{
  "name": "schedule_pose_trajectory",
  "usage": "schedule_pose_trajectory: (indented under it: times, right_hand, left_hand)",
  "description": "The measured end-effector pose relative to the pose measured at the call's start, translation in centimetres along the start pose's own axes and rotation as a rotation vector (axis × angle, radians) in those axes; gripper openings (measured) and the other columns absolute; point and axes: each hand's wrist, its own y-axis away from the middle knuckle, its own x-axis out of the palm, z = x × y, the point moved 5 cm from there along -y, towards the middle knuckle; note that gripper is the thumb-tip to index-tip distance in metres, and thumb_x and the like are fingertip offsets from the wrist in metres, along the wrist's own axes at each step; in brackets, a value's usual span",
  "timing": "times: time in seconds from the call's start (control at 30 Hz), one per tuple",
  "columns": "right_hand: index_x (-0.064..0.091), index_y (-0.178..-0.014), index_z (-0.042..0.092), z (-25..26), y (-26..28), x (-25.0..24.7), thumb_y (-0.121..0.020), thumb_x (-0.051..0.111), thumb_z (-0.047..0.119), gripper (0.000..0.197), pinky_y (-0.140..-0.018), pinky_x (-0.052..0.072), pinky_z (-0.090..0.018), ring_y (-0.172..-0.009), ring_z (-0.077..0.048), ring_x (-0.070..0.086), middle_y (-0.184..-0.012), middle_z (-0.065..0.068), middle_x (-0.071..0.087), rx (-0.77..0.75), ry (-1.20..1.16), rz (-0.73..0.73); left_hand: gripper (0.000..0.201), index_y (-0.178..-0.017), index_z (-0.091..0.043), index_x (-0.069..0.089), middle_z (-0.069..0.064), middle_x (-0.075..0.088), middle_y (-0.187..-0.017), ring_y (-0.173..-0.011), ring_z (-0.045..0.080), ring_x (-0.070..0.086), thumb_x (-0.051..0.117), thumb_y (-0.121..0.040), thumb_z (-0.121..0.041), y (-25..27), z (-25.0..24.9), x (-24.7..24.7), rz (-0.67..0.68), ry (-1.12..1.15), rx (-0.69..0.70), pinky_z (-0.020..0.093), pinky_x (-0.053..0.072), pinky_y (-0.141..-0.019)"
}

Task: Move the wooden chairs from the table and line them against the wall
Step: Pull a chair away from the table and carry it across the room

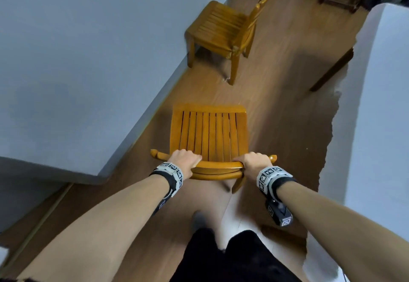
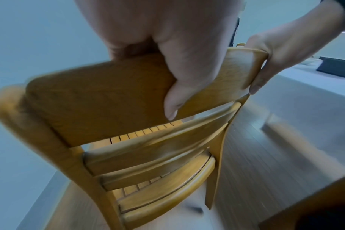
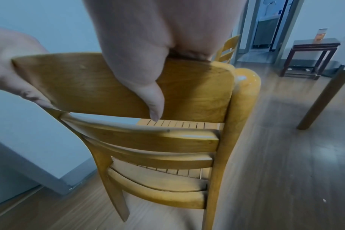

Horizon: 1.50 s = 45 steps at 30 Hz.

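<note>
A yellow-brown wooden chair (image 1: 209, 133) with a slatted seat stands in front of me on the wood floor, close to the grey wall (image 1: 77, 60) on my left. My left hand (image 1: 184, 163) grips the left part of its top back rail (image 1: 218, 166); my right hand (image 1: 254, 164) grips the right part. In the left wrist view my left hand (image 2: 179, 65) curls over the rail (image 2: 108, 96), thumb on the back face. In the right wrist view my right hand (image 3: 146, 65) holds the rail (image 3: 187, 93) the same way. A second wooden chair (image 1: 225, 29) stands farther along the wall.
The table with a white cloth (image 1: 376, 104) is on my right, one brown leg (image 1: 332, 71) showing. A dark side table (image 3: 313, 54) stands near a doorway (image 3: 266, 26) ahead. A strip of wood floor (image 1: 276, 115) runs between wall and table.
</note>
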Motion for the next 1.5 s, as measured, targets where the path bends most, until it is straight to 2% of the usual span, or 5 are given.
schedule_pose_trajectory:
  times: [0.5, 0.67, 0.9, 1.13, 1.5]
  right_hand:
    - [0.073, -0.105, 0.039, -13.0, -20.9, -20.4, -0.092, 0.051, 0.022, 0.030, -0.077, 0.054, -0.035, -0.091, -0.025, 0.069, -0.095, 0.006, 0.072, -0.280, 0.118, -0.029]
    - [0.060, -0.076, 0.041, -18.4, -27.4, -25.0, -0.092, 0.057, 0.023, 0.024, -0.071, 0.054, -0.033, -0.078, -0.019, 0.068, -0.076, 0.011, 0.066, -0.312, 0.221, 0.030]
    - [0.062, -0.077, 0.036, -21.2, -36.4, -33.9, -0.092, 0.057, 0.031, 0.016, -0.069, 0.055, -0.035, -0.070, -0.014, 0.063, -0.068, 0.011, 0.061, -0.397, 0.339, 0.004]
    - [0.069, -0.099, 0.038, -20.9, -43.7, -39.0, -0.094, 0.059, 0.022, 0.020, -0.068, 0.051, -0.031, -0.082, -0.016, 0.064, -0.085, 0.012, 0.067, -0.507, 0.442, -0.012]
    - [0.053, -0.143, 0.040, -22.5, -55.3, -46.0, -0.100, 0.054, 0.016, 0.050, -0.098, 0.049, -0.035, -0.118, -0.020, 0.061, -0.132, 0.007, 0.065, -0.749, 0.617, -0.012]
  left_hand:
    - [0.022, -0.092, -0.030, 0.054, 0.000, 0.066, -0.095, -0.093, 0.024, 0.064, 0.062, -0.086, -0.011, -20.0, 3.2, -16.0, -0.007, 0.170, -0.322, 0.039, 0.052, -0.083]
    - [0.030, -0.118, -0.025, 0.055, 0.002, 0.066, -0.109, -0.101, 0.027, 0.063, 0.063, -0.090, -0.017, -26.7, 1.7, -18.6, 0.041, 0.157, -0.347, 0.038, 0.047, -0.082]
    - [0.029, -0.118, -0.020, 0.053, 0.003, 0.065, -0.106, -0.097, 0.028, 0.063, 0.063, -0.091, -0.022, -35.3, 4.6, -24.6, -0.025, 0.207, -0.379, 0.036, 0.046, -0.075]
    - [0.027, -0.110, -0.019, 0.058, 0.003, 0.065, -0.104, -0.096, 0.027, 0.064, 0.070, -0.087, -0.028, -41.8, 9.8, -27.7, -0.013, 0.244, -0.422, 0.037, 0.049, -0.076]
    - [0.020, -0.110, -0.021, 0.063, 0.003, 0.068, -0.106, -0.097, 0.026, 0.065, 0.062, -0.092, -0.030, -50.5, 12.6, -32.1, 0.009, 0.365, -0.573, 0.036, 0.048, -0.073]
